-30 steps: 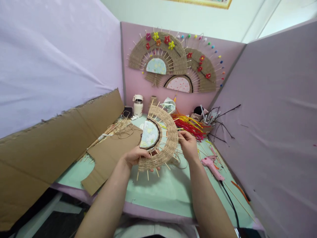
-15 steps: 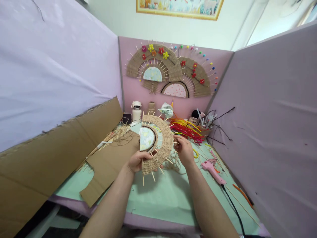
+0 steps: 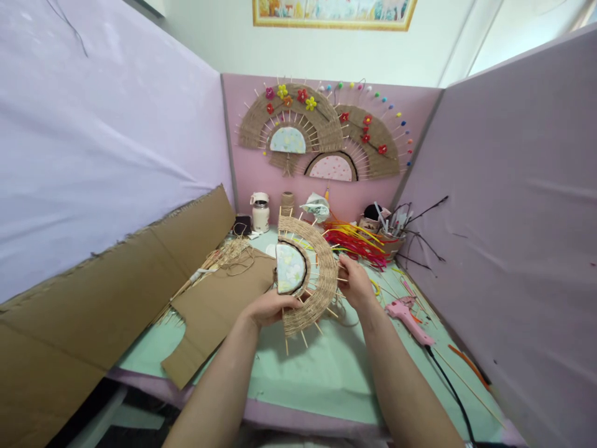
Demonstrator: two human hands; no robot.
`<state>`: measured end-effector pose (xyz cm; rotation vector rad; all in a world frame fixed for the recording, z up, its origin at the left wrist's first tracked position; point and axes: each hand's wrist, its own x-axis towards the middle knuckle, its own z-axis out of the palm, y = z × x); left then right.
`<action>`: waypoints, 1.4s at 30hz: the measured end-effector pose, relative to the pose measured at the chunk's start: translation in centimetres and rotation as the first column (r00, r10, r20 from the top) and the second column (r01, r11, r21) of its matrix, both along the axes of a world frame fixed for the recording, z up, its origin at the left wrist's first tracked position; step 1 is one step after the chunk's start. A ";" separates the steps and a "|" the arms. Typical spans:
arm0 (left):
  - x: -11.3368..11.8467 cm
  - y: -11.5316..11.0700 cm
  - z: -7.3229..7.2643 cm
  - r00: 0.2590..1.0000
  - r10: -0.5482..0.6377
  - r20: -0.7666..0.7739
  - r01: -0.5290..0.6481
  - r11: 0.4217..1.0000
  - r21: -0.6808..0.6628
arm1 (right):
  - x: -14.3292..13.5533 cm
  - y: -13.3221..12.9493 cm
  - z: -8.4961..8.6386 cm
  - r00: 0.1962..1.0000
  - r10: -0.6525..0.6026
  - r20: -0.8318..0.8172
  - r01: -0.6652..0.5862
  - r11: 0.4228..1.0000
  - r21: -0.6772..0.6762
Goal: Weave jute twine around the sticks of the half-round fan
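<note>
A woven twine fan [image 3: 325, 272] is held upright above the table, its straight side facing left. Thin wooden sticks poke out past its curved rim, and a pale blue flowered half-circle [image 3: 290, 269] edged in black sits at its centre. My left hand [image 3: 270, 307] grips the lower part, thumb in front and the other fingers hidden behind. At the right rim, my right hand [image 3: 356, 280] has its fingers closed around the stick ends and edge of the fan. Loose twine [image 3: 346, 314] lies on the table behind the fan.
Cardboard [image 3: 224, 305] covers the table's left part, beside a standing cardboard strip [image 3: 140, 249]. A pink glue gun [image 3: 410, 320] with a black cord lies right. Red and yellow pipe cleaners [image 3: 357, 242], a bottle [image 3: 260, 213] and a twine spool [image 3: 287, 204] are at the back. Finished fans [image 3: 321, 127] hang behind.
Both hands and the fan appear slightly further right and lower in the picture; the surroundings have shifted a little too. The grip of both hands on the fan looks the same.
</note>
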<state>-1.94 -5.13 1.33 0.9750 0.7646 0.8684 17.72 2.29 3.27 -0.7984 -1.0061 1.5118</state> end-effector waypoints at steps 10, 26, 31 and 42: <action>-3.7 1.0 0.7 0.794 0.479 -0.374 -0.407 0.876 0.257 | 0.3 -0.2 0.7 0.969 -0.248 -0.015 0.247 0.956 0.160; -1.1 4.7 4.5 0.833 0.554 -0.008 -0.547 0.824 0.151 | -0.6 -0.6 0.5 0.991 -0.131 -0.033 0.134 0.985 0.108; -1.0 6.1 2.5 0.859 0.499 0.113 -0.511 0.851 0.121 | -0.3 -0.4 0.2 0.990 -0.141 0.013 0.139 0.986 0.094; -3.9 6.7 0.7 0.891 0.438 0.116 -0.440 0.898 -0.014 | -1.3 -0.5 -0.8 0.979 0.014 0.202 -0.038 0.992 0.116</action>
